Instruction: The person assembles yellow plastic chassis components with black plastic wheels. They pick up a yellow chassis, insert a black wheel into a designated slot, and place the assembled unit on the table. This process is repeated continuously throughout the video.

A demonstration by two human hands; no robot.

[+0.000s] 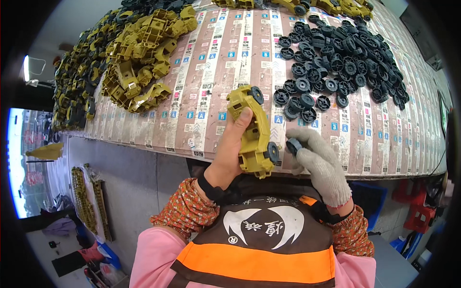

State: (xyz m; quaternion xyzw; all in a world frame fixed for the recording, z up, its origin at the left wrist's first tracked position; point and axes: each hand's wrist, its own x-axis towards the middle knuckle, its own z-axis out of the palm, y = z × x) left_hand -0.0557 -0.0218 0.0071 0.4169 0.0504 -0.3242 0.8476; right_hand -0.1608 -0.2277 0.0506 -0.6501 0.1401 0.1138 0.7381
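Your lane: left of the wheel pile (pixel 345 60); yellow shells (pixel 144 41) block its far left, held car body (pixel 259 126) its near left.

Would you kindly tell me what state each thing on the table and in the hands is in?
Left hand: bare, gripping the yellow car body.
Yellow car body: held, two fitted wheels visible.
Right hand: gloved, holding a wheel.
Held wheel: apart from the body.
Wheel pile: loose, heaped.
Yellow body pile: heaped, jumbled.
Table: covered with printed sheeting.
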